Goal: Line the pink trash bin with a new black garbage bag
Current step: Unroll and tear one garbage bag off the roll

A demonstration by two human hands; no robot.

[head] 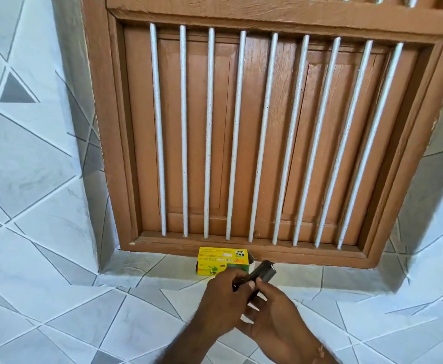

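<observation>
Both forearms reach in from the bottom edge and meet near the middle. The left hand (223,298) shows its back to the camera, knuckles up, fingers curled inward in a closed pinch with the thumb tip pointing right. The right hand (275,313) sits just beside and slightly under it, palm turned partly up, fingers bent, its thumb pressed close to the left one. The two hands touch.

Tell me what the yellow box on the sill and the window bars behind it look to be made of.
Yellow box: apparently printed cardboard with a slight sheen, given its sharp folded edges and barcode. White window bars: probably painted metal rods, round and thin with dark specks in the paint; the core material can't be confirmed.
</observation>
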